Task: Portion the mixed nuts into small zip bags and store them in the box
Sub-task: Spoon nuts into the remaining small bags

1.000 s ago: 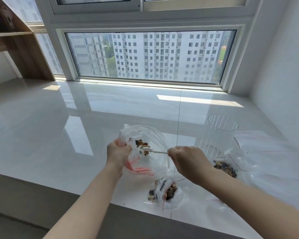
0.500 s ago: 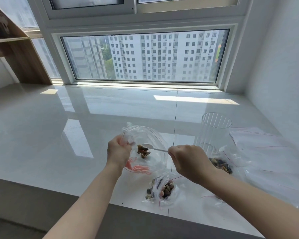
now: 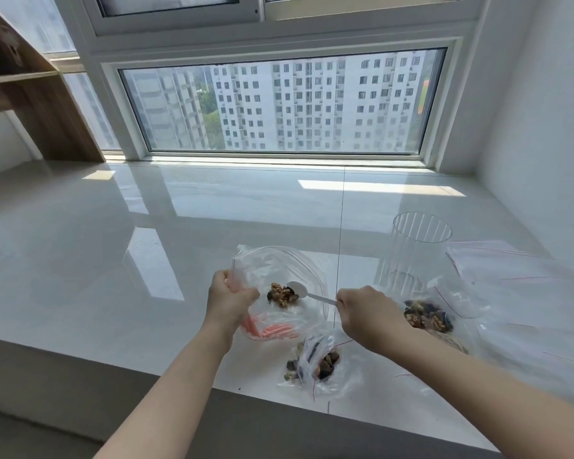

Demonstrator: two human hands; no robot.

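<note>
My left hand (image 3: 231,299) grips the edge of a clear zip bag (image 3: 279,260) and holds its mouth open above the counter. A small heap of mixed nuts (image 3: 281,294) lies inside that bag. My right hand (image 3: 367,314) pinches the handle of a white plastic spoon (image 3: 307,291), whose bowl sits inside the bag beside the nuts. A filled small zip bag (image 3: 315,364) lies near the counter's front edge. Another bag with nuts (image 3: 428,318) lies to the right, partly behind my right wrist.
A clear ribbed plastic cup (image 3: 418,246) stands at the right, behind the nuts. Several empty zip bags (image 3: 517,286) lie spread at the far right against the wall. The glossy white counter (image 3: 146,243) runs to a window. A wooden shelf (image 3: 30,94) stands at the left.
The nuts have dropped off the spoon into the open bag, and the spoon's bowl now lies empty beside them. Both hands stay about where they were.
</note>
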